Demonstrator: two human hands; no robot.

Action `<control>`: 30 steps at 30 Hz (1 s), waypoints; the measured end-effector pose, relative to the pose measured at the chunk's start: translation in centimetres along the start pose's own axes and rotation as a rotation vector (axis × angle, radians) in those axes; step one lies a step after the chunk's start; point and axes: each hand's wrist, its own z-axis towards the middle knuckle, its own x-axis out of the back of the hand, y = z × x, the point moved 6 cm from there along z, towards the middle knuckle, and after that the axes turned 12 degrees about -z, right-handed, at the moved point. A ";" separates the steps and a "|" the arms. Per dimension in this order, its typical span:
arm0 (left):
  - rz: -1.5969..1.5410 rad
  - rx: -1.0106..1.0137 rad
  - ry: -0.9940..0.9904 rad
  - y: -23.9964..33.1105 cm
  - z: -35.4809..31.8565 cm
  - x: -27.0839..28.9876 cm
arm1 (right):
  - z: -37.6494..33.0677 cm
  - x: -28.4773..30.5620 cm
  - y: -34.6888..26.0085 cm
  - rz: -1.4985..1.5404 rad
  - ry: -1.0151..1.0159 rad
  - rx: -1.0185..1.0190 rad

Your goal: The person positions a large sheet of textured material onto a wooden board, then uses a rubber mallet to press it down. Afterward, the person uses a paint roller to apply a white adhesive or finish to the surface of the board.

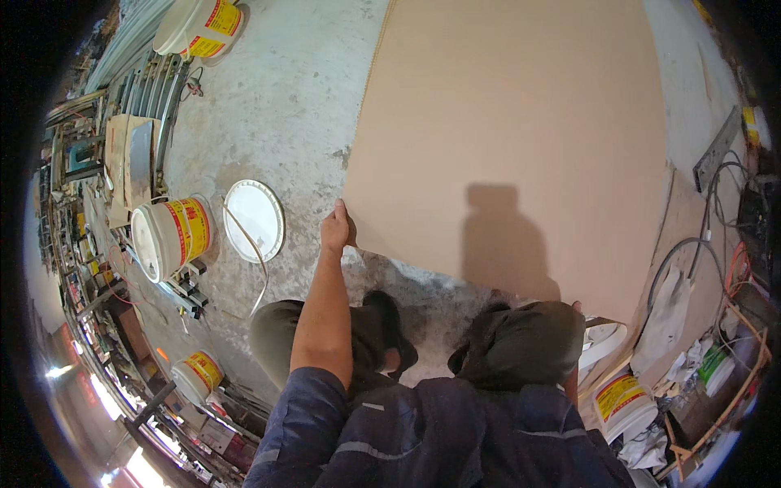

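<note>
A large flat brown cardboard sheet [521, 114] stretches away from me, its near edge close to my knees. My left hand [334, 228] is closed on its near left corner, the thumb on top and the other fingers mostly out of sight beneath. At the near right, my right hand [577, 307] is mostly hidden by my right knee; only a fingertip shows against the sheet's edge, and part of the wrist below. A dark shadow falls across the sheet's near part. I am crouching, with both knees bent between my arms.
Left of the sheet, a round white lid [255, 220] lies on the concrete floor [268, 98], near a white bucket [172, 236] with a yellow and red label. Other buckets stand around. Metal bars [150, 89] line the left. Black cables [706, 236] and another labelled bucket [625, 405] are at right.
</note>
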 end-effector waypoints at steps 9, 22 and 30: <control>0.138 -0.096 0.045 -0.4 0.4 -0.7 | 5.8 0.5 1.5 0.164 0.052 -0.050; 0.235 -0.210 0.234 -3.0 0.8 2.2 | 1.4 -6.2 -1.4 0.265 -0.015 -0.091; 0.295 -0.265 0.135 0.9 2.1 -0.6 | 6.6 -3.3 2.4 0.342 -0.100 -0.236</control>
